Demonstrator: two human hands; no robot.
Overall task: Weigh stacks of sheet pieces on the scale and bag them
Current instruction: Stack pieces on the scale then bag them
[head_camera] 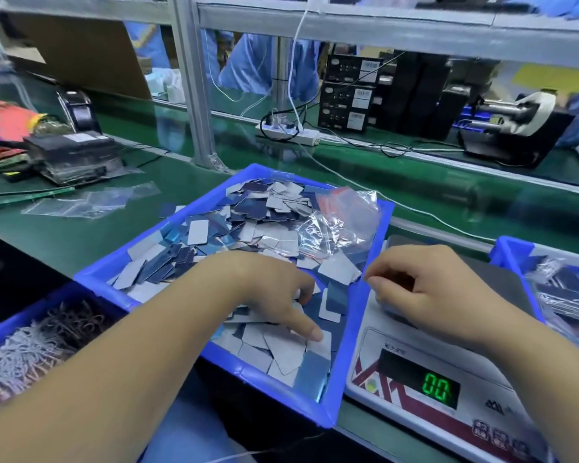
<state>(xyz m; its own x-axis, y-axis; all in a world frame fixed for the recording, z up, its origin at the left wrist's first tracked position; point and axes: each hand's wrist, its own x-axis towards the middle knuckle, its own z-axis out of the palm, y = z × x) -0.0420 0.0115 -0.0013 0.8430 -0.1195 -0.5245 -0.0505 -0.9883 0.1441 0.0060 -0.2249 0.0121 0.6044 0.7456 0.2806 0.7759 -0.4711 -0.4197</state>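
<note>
A blue tray (347, 362) in front of me holds a loose heap of blue and white sheet pieces (248, 222), and several empty clear bags (341, 222) lie at its far right. My left hand (274, 295) reaches into the tray palm down. Its thumb is stretched out and presses a white piece, and its fingertips dip into the heap. To the right stands the scale (411, 342), whose green display (437, 385) reads 0.0. My right hand (428, 295) hovers over the dark platter (495, 282) with loosely curled fingers; nothing shows in them.
A second blue tray (508, 252) at the right holds bagged pieces (562, 292). At the lower left a third tray (20, 320) is full of string loops. Empty bags (91, 202) and a black device (71, 155) lie on the green bench. A frame post (198, 95) stands behind.
</note>
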